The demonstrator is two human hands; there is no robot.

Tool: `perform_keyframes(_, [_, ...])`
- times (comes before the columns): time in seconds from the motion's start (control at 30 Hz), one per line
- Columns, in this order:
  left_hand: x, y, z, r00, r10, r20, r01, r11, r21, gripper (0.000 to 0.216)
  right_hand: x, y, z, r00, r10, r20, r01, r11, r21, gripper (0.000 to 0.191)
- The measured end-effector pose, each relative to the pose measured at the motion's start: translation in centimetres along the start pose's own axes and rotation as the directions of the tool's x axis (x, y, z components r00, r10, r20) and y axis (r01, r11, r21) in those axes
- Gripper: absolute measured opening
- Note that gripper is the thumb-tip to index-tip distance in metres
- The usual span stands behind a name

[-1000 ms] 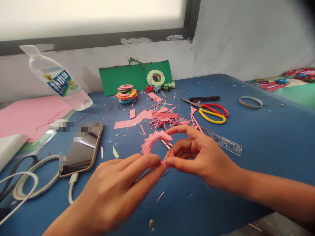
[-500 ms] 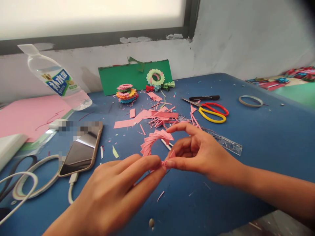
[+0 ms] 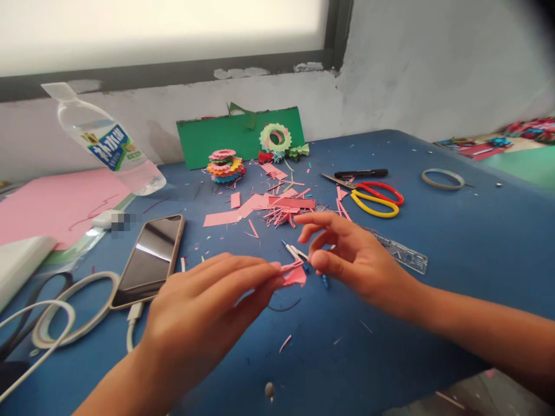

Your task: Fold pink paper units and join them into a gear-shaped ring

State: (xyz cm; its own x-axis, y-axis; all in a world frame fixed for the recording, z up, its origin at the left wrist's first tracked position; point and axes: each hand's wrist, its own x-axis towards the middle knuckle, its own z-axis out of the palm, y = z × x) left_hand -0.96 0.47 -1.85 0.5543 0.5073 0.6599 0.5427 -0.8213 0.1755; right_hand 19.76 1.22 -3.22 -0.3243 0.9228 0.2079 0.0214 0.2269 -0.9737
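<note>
- The left hand [image 3: 212, 303] reaches in from the lower left, its fingers and thumb pinching a piece of folded pink paper [image 3: 296, 276] at its left end.
- The folded paper is held up over the middle of the bench [image 3: 347, 370], between the two hands; part of it is hidden by the left fingers.
- The right hand [image 3: 353, 254] is spread, fingers loosely curled and thumb apart from them, just beside the paper's right end and holding nothing that can be seen.
- Behind the gap between the hands lie some thin white and blue pens [image 3: 290, 249], partly covered.
- Beyond the fingertips is a heap of pink paper scraps [image 3: 284, 203], strips and slivers mixed together.
- To the right of the heap lie scissors [image 3: 376, 211] with one red and one yellow handle, a black pen [image 3: 361, 173] just behind them.
- A clear ruler [image 3: 403, 254] runs out from behind the right hand; a thin ring [image 3: 443, 185] lies farther right.
- At the left are a phone [image 3: 150, 260], a roll of tape [image 3: 115, 289] and a bottle [image 3: 110, 147].
- At the back, a stack of coloured paper rings [image 3: 225, 167] and a pale green paper ring [image 3: 265, 138] stand before a green board [image 3: 217, 138].
</note>
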Motion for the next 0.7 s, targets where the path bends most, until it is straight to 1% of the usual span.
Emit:
perform_keyframes(0.03, [0.13,0.19,0.09,0.996,-0.082,-0.020,0.081,0.995,-0.050,0.007,-0.03,-0.10,-0.10,0.996,-0.080,-0.030,0.077,0.992,-0.102,0.035])
perform_keyframes(0.07, [0.21,0.35,0.18,0.987,-0.160,-0.026,0.157,0.982,-0.105,0.006,-0.06,-0.22,-0.17,0.990,-0.138,-0.030,0.131,0.975,-0.182,0.030])
perform_keyframes(0.1, [0.25,0.49,0.28,0.973,-0.230,-0.020,0.224,0.962,-0.159,0.006,-0.07,-0.34,-0.20,0.986,-0.166,-0.006,0.160,0.960,-0.230,0.022])
perform_keyframes(0.17, [0.27,0.67,0.47,0.943,-0.333,0.005,0.323,0.912,-0.254,0.009,-0.08,-0.59,-0.14,0.987,-0.148,0.058,0.158,0.953,-0.259,0.007])
perform_keyframes(0.23, [0.27,0.75,0.61,0.913,-0.408,0.029,0.394,0.859,-0.326,0.011,-0.06,-0.74,0.00,0.992,-0.096,0.085,0.115,0.959,-0.261,0.009])
perform_keyframes(0.33, [0.36,0.80,0.73,0.874,-0.477,0.089,0.468,0.781,-0.413,0.013,-0.04,-0.73,0.17,0.996,-0.042,0.085,0.061,0.970,-0.237,0.011])
perform_keyframes(0.47, [0.63,0.92,0.82,0.835,-0.532,0.140,0.531,0.715,-0.454,0.012,-0.04,-0.49,0.09,0.993,0.000,0.114,0.025,0.977,-0.212,0.014])
perform_keyframes(0.6, [0.81,1.07,0.89,0.809,-0.564,0.166,0.567,0.676,-0.471,0.009,-0.04,-0.34,-0.12,0.986,-0.025,0.163,0.062,0.972,-0.226,0.015])
perform_keyframes(0.63, [0.79,1.08,0.91,0.796,-0.578,0.180,0.586,0.661,-0.468,0.008,-0.05,-0.29,-0.13,0.985,-0.038,0.171,0.079,0.968,-0.238,0.016])
perform_keyframes(0.7, [0.71,1.02,0.96,0.757,-0.607,0.244,0.642,0.617,-0.455,0.005,-0.07,-0.13,-0.07,0.981,-0.065,0.185,0.115,0.954,-0.275,0.016])
